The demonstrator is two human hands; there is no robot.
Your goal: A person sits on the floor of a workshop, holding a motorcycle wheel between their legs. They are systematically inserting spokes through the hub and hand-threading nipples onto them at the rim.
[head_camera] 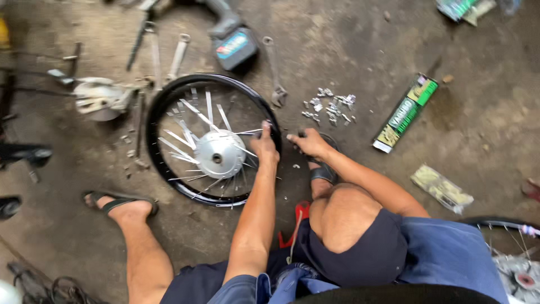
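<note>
Far left edge is cramped: a dark shoe point(22, 153) and some dark frame bits poke in. Next to that a loose silver hub part point(100, 99) lies on the concrete floor point(349, 50), w/ small bits scattered below it. Person's left foot in a sandal point(121, 204) sits just below-left of the wheel, so not much room on that side.

The black rim point(160, 107) lies flat on the floor, center-left, silver hub point(218, 153) in the middle w/ loose spokes point(188, 110) fanning out. Above it, wrenches point(179, 53) and a cordless power tool point(232, 39) crowd the top edge, another spanner point(274, 73) just off the rim's upper right.

Left hand point(264, 145) is on the rim's right side, fingers pinching a spoke end there. Right hand point(306, 142) is just beside it, right of the rim, fingers curled low near the floor. Can't tell if it's gripping anything. Right foot in a sandal point(324, 171) is tucked under it.

Past that: pile of small silver nipples point(331, 107), near the hands. Then open floor, a long green box point(406, 112), a crumpled clear packet point(441, 188) lower down. Bottom-right corner: another wheel point(514, 259) cut by the edge.
</note>
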